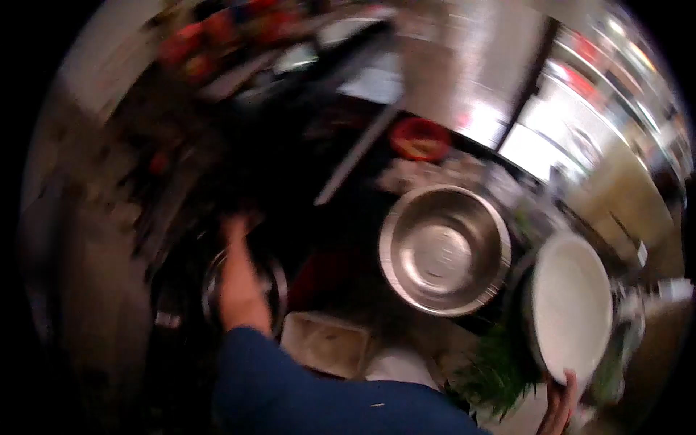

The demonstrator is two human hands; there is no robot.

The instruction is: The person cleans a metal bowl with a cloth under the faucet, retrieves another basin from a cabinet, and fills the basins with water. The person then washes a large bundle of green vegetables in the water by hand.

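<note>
At the lower right, my right hand (562,406) grips the near rim of a large white bowl (573,312), which is tilted so that its pale inside shows. My left arm reaches out on the left side, and my left hand (238,223) is smeared by motion over a dark area, so its fingers do not show clearly. Beneath that forearm lies a round metal-rimmed thing (279,290), partly hidden by the arm. A wide stainless steel basin (442,250) stands between my two arms, with nothing visible in it.
Green leafy stalks (496,366) lie beside the white bowl. A red bowl (420,139) sits beyond the steel basin. Close to my body is a pale rectangular tub (324,344). Blurred red items (225,36) are at the back left, and lit shelves (602,94) at the right.
</note>
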